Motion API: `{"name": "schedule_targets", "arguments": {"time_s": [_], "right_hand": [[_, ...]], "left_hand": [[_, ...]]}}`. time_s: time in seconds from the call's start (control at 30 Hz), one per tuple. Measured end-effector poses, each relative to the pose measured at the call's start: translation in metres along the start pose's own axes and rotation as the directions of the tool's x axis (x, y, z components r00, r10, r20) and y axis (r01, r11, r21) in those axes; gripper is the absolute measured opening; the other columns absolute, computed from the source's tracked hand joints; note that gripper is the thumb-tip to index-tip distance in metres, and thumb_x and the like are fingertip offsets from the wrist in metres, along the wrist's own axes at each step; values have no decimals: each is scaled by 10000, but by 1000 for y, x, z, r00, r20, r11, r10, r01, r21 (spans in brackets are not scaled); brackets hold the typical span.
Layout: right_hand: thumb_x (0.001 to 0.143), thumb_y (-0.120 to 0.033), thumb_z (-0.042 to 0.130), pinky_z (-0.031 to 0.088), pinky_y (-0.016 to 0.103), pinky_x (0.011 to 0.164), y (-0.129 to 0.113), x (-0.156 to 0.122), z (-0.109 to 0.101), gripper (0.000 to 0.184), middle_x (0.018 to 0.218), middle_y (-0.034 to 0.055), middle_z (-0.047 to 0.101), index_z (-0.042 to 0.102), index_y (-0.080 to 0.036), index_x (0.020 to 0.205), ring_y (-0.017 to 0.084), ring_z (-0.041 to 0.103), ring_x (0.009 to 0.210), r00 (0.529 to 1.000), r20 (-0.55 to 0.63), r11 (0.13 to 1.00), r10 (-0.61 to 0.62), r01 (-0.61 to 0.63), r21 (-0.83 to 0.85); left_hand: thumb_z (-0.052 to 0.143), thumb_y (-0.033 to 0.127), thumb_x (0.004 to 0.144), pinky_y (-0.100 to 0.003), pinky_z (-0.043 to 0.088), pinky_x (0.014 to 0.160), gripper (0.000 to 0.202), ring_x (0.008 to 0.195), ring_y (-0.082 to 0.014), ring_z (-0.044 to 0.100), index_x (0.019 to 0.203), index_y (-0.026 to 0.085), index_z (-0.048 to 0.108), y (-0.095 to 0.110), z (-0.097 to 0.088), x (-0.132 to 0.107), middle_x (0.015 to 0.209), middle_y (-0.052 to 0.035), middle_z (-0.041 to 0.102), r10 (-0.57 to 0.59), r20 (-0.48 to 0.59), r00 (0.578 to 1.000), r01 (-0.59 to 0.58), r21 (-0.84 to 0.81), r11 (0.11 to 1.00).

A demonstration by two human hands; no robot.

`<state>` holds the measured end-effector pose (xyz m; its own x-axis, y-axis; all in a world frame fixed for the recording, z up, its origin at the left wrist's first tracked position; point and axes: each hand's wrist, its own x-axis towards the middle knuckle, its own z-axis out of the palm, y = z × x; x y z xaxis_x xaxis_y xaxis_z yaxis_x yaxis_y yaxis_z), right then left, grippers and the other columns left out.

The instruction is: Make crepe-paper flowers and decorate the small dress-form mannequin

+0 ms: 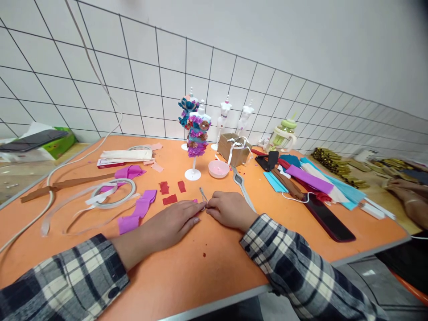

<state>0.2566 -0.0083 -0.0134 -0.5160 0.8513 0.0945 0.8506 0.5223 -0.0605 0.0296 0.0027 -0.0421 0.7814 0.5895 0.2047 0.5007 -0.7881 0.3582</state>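
Observation:
Both my hands rest on the orange table, fingertips meeting near its middle. My left hand lies flat with fingers stretched out, covering a small pink scrap by its fingertips. My right hand is curled, its fingers pinched round the handle end of small metal scissors that point away from me. Red paper scraps lie just beyond the hands. A small mannequin stand dressed in purple and blue paper flowers rises behind them.
Purple crepe strips, a tape roll and white ribbon lie left. A pink bowl, cardboard box, coloured paper sheets and a dark phone lie right. Another person's hand is at the far right edge.

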Motion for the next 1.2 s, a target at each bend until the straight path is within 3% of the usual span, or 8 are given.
{"name": "schedule_targets", "arguments": {"time_s": [0.2,0.33,0.5,0.9,1.07,1.2], "right_hand": [[997,-376,446,350,292,601,-5,-4,-8,328,928,42,689,745,-242,1022,182,654,796,998,46,994,-36,40,-99],[987,-328,483,393,286,670,4,-3,-5,287,1040,20,719,734,-287,1119,187,667,908,999,39,1000,-13,13,18],[962,-263,537,425,276,789,20,1,1,245,1081,1,741,755,-264,1074,171,659,1002,999,26,991,26,-29,133],[1003,-361,436,390,286,656,-1,-4,-6,325,1059,19,699,710,-303,1168,176,662,844,998,65,1000,-8,10,-26],[1019,-353,384,382,288,630,-7,-5,-8,367,998,46,696,715,-260,1145,186,662,809,996,88,996,-15,23,-89],[1012,-342,416,408,280,686,-1,-5,-8,347,1078,44,706,704,-281,1195,188,668,898,996,89,1000,3,-1,-25]], "left_hand": [[429,341,1020,-481,426,955,368,1109,-298,582,1328,240,601,5,-2,4,1179,-113,634,-26,7,1000,25,147,989],[417,313,1026,-485,386,966,353,1146,-293,570,1308,231,613,4,-4,4,1208,-105,640,-28,8,1000,27,134,991],[415,307,1030,-477,402,965,344,1138,-290,581,1266,209,645,1,-5,2,1214,-112,653,-34,19,999,33,80,996],[402,335,1032,-418,446,948,364,1096,-271,576,1321,202,579,-2,-1,3,1185,-112,640,-40,0,999,40,17,999],[385,358,1038,-466,426,933,375,1075,-291,560,1316,234,602,2,-2,5,1161,-107,629,-38,26,999,34,126,991],[383,335,1041,-477,408,947,359,1099,-294,554,1271,215,631,5,-5,5,1173,-106,647,-14,26,1000,10,168,986]]}}
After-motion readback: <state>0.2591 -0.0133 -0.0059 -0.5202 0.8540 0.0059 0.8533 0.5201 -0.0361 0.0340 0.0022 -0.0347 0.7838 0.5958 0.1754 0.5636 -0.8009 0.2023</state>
